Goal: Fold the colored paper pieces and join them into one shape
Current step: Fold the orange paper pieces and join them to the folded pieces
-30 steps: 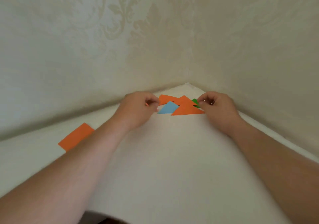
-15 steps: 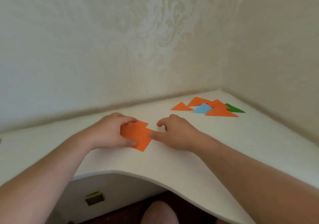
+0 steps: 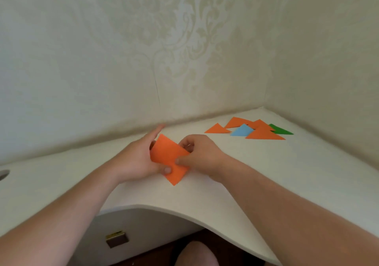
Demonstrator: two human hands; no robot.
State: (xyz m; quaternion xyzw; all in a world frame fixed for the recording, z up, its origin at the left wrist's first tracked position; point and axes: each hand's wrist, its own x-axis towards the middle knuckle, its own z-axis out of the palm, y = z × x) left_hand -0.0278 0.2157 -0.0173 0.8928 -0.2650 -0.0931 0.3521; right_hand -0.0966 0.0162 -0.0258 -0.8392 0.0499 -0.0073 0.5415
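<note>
Showing at the bottom edge, a bare knee [image 3: 194,253] sits under the curved front of the white desk [image 3: 205,200], beside a brass drawer handle [image 3: 117,239]. Above the desktop both hands hold an orange paper square [image 3: 168,157], tilted on its corner: the left hand [image 3: 139,159] pinches its left side with thumb on top and fingers stretched behind, and the right hand [image 3: 196,153] grips its right edge, fingers curled. Whether the low corner touches the desk is hard to tell. Farther back right, near the wall corner, lie orange triangles [image 3: 264,134], a blue triangle [image 3: 242,130] and a green piece [image 3: 280,130], overlapping.
</note>
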